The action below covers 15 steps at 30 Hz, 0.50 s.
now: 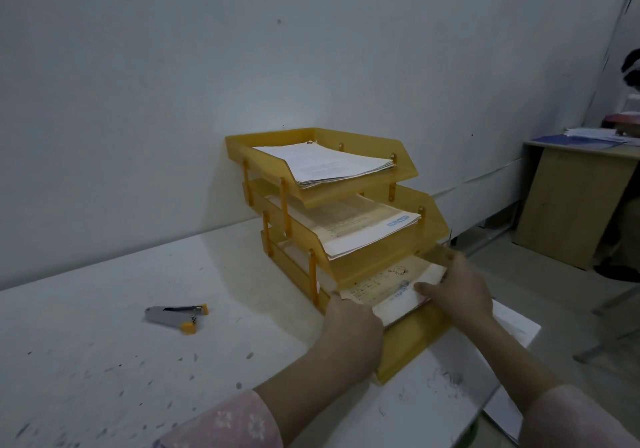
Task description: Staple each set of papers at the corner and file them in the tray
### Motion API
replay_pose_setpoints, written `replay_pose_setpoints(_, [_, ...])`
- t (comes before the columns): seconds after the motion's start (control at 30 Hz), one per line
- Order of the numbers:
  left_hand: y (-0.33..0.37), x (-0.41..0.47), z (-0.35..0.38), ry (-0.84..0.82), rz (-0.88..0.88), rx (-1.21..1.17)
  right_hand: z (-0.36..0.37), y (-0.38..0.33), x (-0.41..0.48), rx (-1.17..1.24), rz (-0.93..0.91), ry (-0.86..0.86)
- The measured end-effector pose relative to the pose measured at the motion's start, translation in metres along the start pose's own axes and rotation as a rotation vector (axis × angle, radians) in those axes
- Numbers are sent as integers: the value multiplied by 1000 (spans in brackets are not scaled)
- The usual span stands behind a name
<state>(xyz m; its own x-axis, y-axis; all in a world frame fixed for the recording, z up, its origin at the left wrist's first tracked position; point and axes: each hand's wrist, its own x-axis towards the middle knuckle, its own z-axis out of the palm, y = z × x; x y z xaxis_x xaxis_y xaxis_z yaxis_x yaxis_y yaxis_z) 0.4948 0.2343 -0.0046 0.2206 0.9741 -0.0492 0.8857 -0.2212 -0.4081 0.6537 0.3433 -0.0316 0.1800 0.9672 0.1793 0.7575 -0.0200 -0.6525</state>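
- The left hand (349,319) and right hand (457,292) both rested on a set of papers (384,290) lying in the bottom tier of a yellow three-tier tray (412,340); the left grip closed on the near left corner of the set, the right grip on its right edge, fingers laid over the top sheet.
- Directly above both grips, the middle tier (367,233) and the top tier (325,163) each carried a stack of paper.
- Well to the left of the left grip, a stapler (176,313) with orange ends lay on its own, touched by neither hand.
- The surface (104,343) was white, scuffed all over with dark flecks and scratches; its edge ran close under the right forearm.
- Pink floral sleeves (228,423) covered both forearms near the bottom of the view.
- Behind the tray stood a plain pale wall (173,84).
- Far off to the right of the right grip stood a wooden desk (571,198) with loose sheets on top, over a light floor (519,264).
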Motion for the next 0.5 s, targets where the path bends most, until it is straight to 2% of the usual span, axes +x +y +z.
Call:
replay_pose_setpoints(0.1, [3,1,2,-24,-3,13,1,4,-5,-293,-215,35])
replay_pose_setpoints(0.2, [6,1,0,-54,-20,20,6,3,-8,-454,-415,-145])
replay_pose_setpoints(0.27, [8,3,-4,-92,-24,51,10,2,-9,-504,-431,-356])
replay_pose_setpoints(0.33, [8,7,-9,-146,-29,84,13,0,-9,-515,-412,-479])
replay_pose_setpoints(0.5, [10,16,-13,-205,-70,23,21,-5,-7,-542,-402,-459])
